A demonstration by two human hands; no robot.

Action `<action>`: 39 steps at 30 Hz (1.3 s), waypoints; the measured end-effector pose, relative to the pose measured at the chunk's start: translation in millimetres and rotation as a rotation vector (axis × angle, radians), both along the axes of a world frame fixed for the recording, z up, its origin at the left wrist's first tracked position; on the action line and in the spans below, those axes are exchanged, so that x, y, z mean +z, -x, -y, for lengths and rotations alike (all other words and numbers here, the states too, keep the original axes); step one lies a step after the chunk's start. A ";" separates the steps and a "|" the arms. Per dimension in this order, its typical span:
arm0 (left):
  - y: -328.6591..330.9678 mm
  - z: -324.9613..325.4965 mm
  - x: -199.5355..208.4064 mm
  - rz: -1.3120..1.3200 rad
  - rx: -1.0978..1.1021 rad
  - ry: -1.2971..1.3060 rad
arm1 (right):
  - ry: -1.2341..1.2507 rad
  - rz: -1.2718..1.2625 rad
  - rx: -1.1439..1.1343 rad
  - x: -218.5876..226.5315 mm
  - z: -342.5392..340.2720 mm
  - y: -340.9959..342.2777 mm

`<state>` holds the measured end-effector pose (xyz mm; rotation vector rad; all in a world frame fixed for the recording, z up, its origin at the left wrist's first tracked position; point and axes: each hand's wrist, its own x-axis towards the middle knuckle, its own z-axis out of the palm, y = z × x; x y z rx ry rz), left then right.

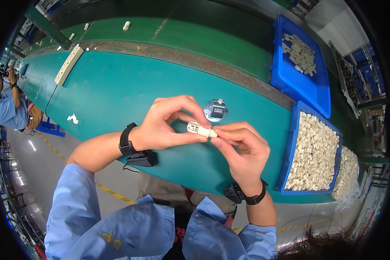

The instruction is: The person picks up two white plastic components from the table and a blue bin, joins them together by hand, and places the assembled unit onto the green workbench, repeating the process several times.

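Observation:
Above the green bench (117, 95), my left hand (160, 125) pinches a cream plastic slotted cylinder (194, 127) between thumb and fingers. From the other side, the thumb and fingers of my right hand (249, 151) close on a tapered cream end piece (212, 133). The two meet end to end; whether they are joined or only touching, I cannot tell. Just beyond my fingers, a hand tally counter (217, 110) with a metal body lies on the bench.
On the right, a blue bin (294, 149) holds many small cream parts, beside a clear bag (347, 173) of similar parts. A second blue bin (323, 93) stands beyond. A power strip (69, 65) lies far left, with loose parts (126, 26) on the green belt. A co-worker (11, 104) is at left.

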<state>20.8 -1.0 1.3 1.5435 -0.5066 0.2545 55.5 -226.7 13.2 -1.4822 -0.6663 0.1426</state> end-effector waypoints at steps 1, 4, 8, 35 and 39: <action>0.1 0.0 0.4 -0.001 0.001 -0.001 | 0.012 0.013 -0.006 1.6 -0.1 0.5; -0.1 1.4 1.0 0.001 0.017 0.003 | 0.037 0.040 -0.023 3.7 0.7 1.4; -0.4 -0.1 2.2 0.046 -0.003 -0.038 | 0.034 0.042 -0.014 4.1 1.9 0.6; 1.3 2.4 -1.5 0.021 -0.027 0.052 | 0.003 0.019 0.011 5.7 2.8 3.8; 0.6 -0.6 -1.6 0.065 -0.047 0.017 | 0.049 0.080 -0.010 4.8 3.3 2.0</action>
